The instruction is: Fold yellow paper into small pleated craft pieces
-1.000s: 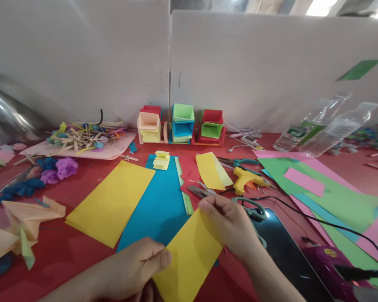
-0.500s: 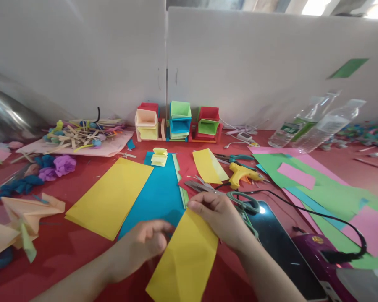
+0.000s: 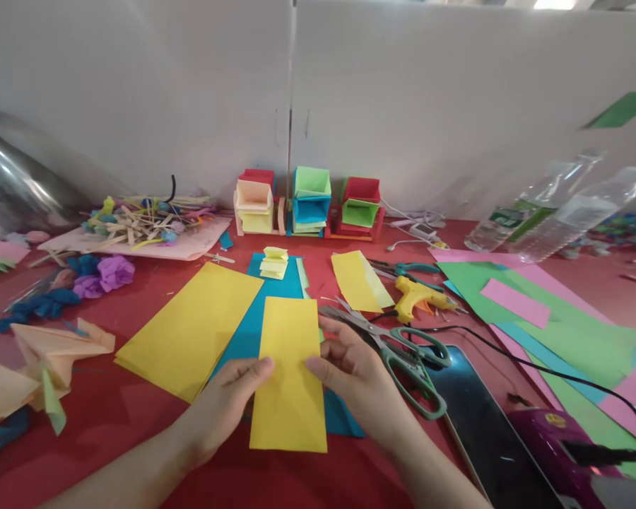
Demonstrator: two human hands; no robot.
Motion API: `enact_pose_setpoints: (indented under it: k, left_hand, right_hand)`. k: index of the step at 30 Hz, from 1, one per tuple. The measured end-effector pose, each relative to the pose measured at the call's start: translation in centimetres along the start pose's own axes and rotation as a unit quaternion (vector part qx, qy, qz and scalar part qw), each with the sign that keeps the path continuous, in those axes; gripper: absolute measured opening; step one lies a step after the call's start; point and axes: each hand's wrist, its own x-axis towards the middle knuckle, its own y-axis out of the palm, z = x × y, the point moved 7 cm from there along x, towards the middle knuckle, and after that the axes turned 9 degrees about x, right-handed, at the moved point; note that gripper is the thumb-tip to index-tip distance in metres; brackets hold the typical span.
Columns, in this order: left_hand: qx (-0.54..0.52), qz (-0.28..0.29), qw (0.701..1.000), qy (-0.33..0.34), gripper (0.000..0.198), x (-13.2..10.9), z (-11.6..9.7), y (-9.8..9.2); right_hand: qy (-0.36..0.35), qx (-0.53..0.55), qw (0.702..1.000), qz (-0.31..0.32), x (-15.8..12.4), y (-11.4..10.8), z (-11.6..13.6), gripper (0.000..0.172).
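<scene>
Between my two hands is a yellow paper strip (image 3: 290, 396), held upright with its long sides to left and right. My left hand (image 3: 227, 396) pinches its left edge, thumb on the front. On the opposite edge, my right hand (image 3: 350, 364) grips with thumb in front and the fingers partly hidden. Behind the strip lies a blue paper sheet (image 3: 244, 339), mostly covered. A larger yellow sheet (image 3: 191, 325) rests to the left. Green-handled scissors (image 3: 403, 353) lie open just right of my right hand. A small folded pale-yellow paper (image 3: 274, 263) sits on the blue sheet.
Folded paper boxes (image 3: 310, 198) stand against the white partition. A yellow glue gun (image 3: 421, 300), a phone (image 3: 487, 424) and a purple device (image 3: 556, 438) with a black cable are at right. Plastic bottles (image 3: 588, 212) lean behind coloured sheets (image 3: 540, 311). Crepe flowers (image 3: 111, 274) lie left.
The yellow strip has turned from slanted to upright and risen away from me. My left hand now grips its left edge; my right hand has shifted from its top corner to its right edge.
</scene>
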Motion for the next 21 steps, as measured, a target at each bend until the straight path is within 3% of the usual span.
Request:
enact_pose_setpoints:
  k: [3, 7, 10, 12, 16, 21]
  left_hand:
    - [-0.069, -0.007, 0.998, -0.011, 0.028, 0.2, -0.3, -0.2]
    - [-0.144, -0.044, 0.988, -0.039, 0.028, 0.4, -0.7, -0.5]
    - [-0.129, -0.032, 0.99, -0.043, 0.031, 0.4, -0.6, -0.4]
    - [-0.077, -0.014, 0.997, -0.022, 0.034, 0.3, -0.7, -0.2]
    - [0.03, 0.027, 0.996, 0.083, 0.036, -0.1, -1.8, 0.4]
    - [0.072, 0.044, 0.99, 0.116, 0.031, -0.6, -2.4, 0.8]
  right_hand:
    - [-0.056, -0.031, 0.997, 0.05, -0.6, 0.4, 1.3, 0.065]
    - [-0.106, -0.187, 0.964, 0.16, -2.1, 2.2, 2.0, 0.062]
    - [-0.152, -0.248, 0.945, 0.151, -2.3, 2.4, 2.1, 0.072]
    - [-0.17, -0.258, 0.942, 0.134, -2.0, 2.2, 2.0, 0.064]
    - [-0.173, -0.244, 0.946, 0.125, -1.3, 1.9, 1.8, 0.034]
    - [-0.152, -0.195, 0.956, 0.16, -1.4, 2.3, 1.8, 0.04]
